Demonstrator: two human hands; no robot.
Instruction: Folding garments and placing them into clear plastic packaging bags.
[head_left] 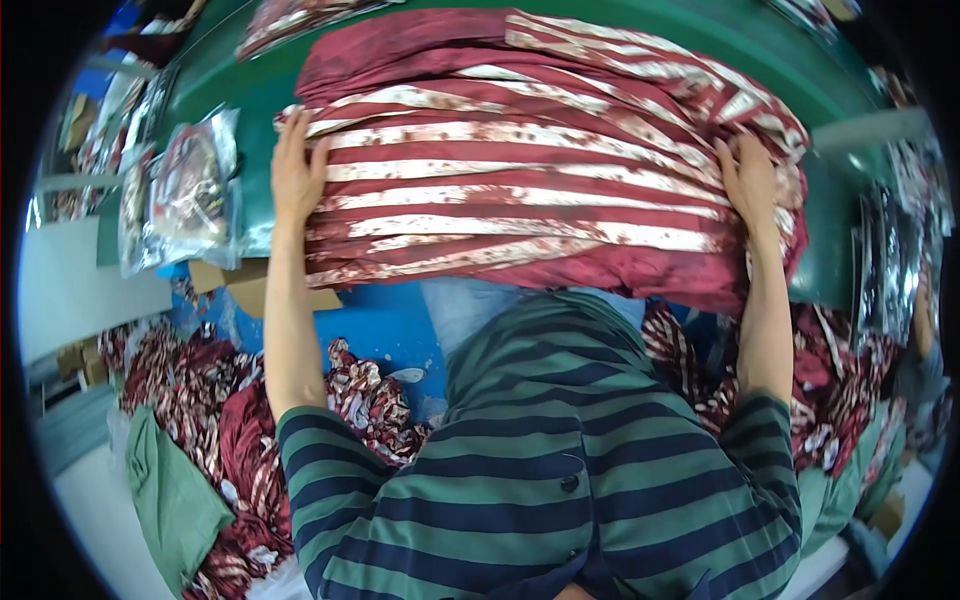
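In front of me a dark red and cream striped cloth [520,190] with brownish blotches lies folded in a wide bundle on the green table. My left hand [298,172] rests along the bundle's left edge, fingers stretched out and thumb apart over the stripes. At the right end, my right hand [750,180] has its fingers bent into the fabric, which bunches around the fingertips. Plain dark red fabric shows along the bundle's far left and near right parts. Whether the bundle is one garment or several layers, I cannot tell.
Clear plastic packages [190,185] lie on the green table [258,180] to the left, with more packages [885,265] at the right. Heaps of red and cream striped cloth [200,390] surround me below. A green cloth [172,495] hangs at lower left, near a cardboard box [250,285].
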